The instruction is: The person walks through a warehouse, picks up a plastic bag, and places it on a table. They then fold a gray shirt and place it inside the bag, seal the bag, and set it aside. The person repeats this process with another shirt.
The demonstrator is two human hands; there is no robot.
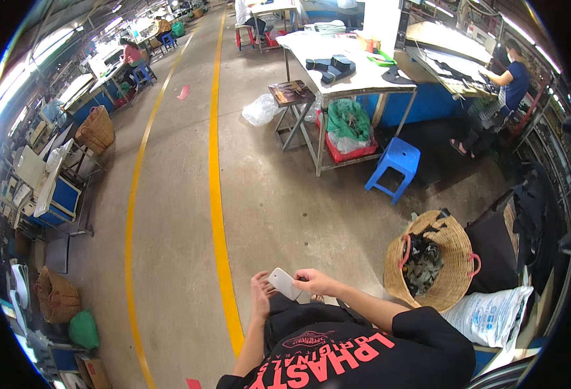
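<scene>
White phone [284, 283]: held near the body; right hand [314, 282] grip closed around its right end, left hand [260, 295] fingers curled against its left edge.

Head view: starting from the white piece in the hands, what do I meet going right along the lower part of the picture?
left hand → small white piece held in both hands → right hand → woven basket with dark scraps inside → white printed sack lying at the basket's lower right.
</scene>
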